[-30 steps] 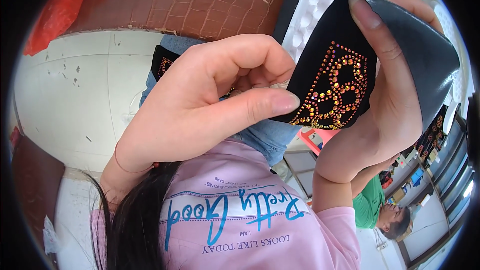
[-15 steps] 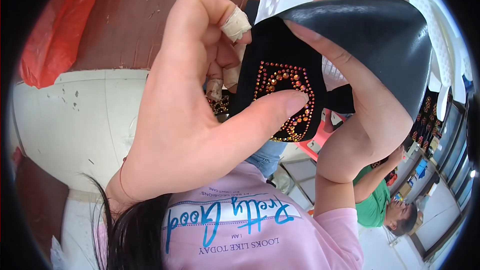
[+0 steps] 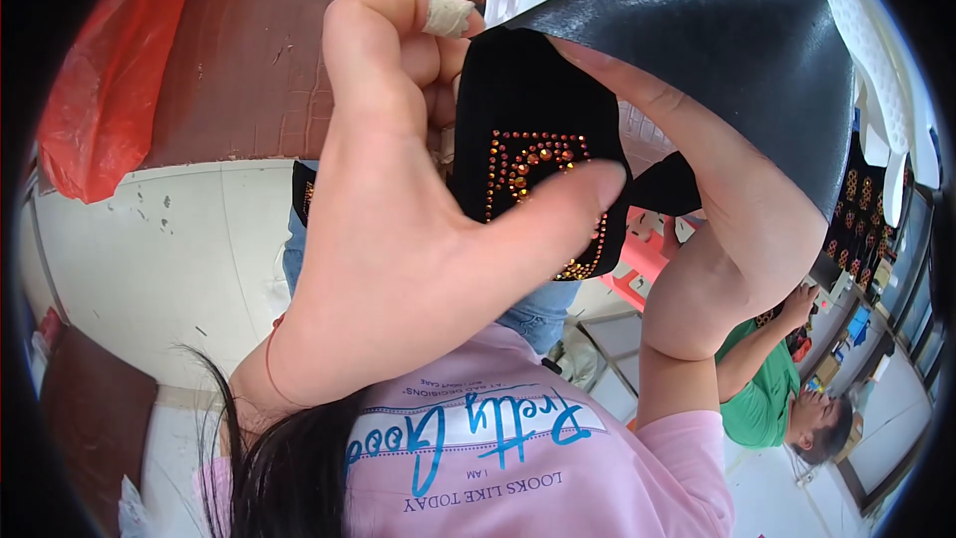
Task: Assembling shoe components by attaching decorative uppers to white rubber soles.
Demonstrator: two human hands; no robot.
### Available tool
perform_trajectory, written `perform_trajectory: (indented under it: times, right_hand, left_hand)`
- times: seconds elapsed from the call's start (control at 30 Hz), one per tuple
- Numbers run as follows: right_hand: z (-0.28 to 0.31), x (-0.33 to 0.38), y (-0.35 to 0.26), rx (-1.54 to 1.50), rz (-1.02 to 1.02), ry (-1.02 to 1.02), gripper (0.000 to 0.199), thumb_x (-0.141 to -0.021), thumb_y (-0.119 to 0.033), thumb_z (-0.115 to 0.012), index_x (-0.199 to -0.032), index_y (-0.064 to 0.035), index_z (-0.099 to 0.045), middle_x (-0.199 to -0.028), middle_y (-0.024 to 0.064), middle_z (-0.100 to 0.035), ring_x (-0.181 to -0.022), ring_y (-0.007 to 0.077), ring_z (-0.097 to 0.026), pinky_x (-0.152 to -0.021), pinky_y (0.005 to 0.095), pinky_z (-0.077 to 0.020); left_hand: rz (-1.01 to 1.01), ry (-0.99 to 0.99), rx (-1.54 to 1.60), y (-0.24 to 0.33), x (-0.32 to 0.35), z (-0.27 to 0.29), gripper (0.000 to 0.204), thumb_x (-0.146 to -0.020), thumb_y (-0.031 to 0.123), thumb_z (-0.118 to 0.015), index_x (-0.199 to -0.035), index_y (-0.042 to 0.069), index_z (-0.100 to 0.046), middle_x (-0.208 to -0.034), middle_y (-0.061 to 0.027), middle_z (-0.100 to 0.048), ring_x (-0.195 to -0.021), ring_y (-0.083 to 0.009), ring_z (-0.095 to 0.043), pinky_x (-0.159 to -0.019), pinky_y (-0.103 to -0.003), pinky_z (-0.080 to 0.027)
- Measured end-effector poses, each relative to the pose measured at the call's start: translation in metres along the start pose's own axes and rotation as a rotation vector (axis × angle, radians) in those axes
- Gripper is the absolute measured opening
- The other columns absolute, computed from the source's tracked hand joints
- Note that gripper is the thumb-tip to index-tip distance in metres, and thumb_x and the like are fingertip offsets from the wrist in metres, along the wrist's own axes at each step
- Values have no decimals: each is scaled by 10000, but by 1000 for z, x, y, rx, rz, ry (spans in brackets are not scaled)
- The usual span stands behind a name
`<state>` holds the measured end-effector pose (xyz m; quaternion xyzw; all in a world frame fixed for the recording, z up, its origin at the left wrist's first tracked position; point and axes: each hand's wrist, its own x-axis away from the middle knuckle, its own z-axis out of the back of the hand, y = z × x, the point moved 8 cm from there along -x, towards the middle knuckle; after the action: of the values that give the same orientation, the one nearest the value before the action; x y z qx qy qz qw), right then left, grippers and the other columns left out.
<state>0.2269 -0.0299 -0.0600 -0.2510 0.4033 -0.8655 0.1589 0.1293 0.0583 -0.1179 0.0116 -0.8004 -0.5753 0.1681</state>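
Observation:
A black fabric strap piece (image 3: 543, 75), set with orange and gold rhinestones (image 3: 528, 144), is held in my left hand (image 3: 378, 209). The thumb presses across the stones, hiding some of them, and the curled fingers go behind the left edge. White tape wraps one of those fingertips. My right hand (image 3: 737, 179) grips a curved, glossy dark sheet (image 3: 717, 40), its thumb along the near edge and its other fingers over the far side. The sheet's lower left edge meets the top of the fabric; whether they are joined I cannot tell.
White perforated plastic pieces (image 3: 876, 70) stand at the right. A red plastic bag (image 3: 110, 90) hangs over the brown table (image 3: 259, 60). Farther off are a red stool (image 3: 647, 254), a person in green (image 3: 762, 379) and a rack of similar decorated pieces (image 3: 861, 209).
The fabric and dark sheet have shifted slightly left in view, the sheet also upward. My left fingers sit farther behind the fabric, and the left thumb has moved slightly up across the stones.

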Motion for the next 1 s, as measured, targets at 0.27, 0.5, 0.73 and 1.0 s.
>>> perform_trajectory:
  times: [0.27, 0.5, 0.73, 1.0]
  right_hand:
    - [-11, 13, -18, 34, 91, 98, 77, -708, -72, -726, -765, -38, -687, -985, 157, -652, -808, 221, -625, -707, 271, -509]
    - [-7, 17, -27, 76, 165, 174, 96, -691, -105, -709, -761, -43, -689, -945, 139, -640, -790, 215, -602, -714, 275, -499]
    - [-11, 21, -33, 130, 237, 215, 122, -674, -138, -693, -757, -49, -691, -906, 121, -628, -772, 209, -580, -720, 279, -490]
    - [10, 20, -25, 216, 325, 258, 157, -654, -175, -674, -753, -55, -693, -861, 100, -615, -752, 203, -554, -727, 283, -479]
  left_hand:
    - [25, -6, -89, 2, -3, -2, 616, -774, 13, -636, -1293, -19, -308, -1052, -157, -604, -853, -191, -619, -802, -258, -479]
    - [50, -8, 5, -1, 3, -5, 648, -750, -21, -629, -1310, -8, -304, -1035, -161, -620, -876, -208, -624, -821, -265, -474]
    - [35, -24, 57, -3, 5, -2, 687, -728, -36, -645, -1320, -5, -297, -1051, -163, -616, -889, -227, -631, -834, -277, -479]
    - [-21, -139, 18, -9, 4, 4, 766, -685, -29, -688, -1339, 1, -291, -1188, -165, -547, -1004, -223, -584, -909, -291, -435]
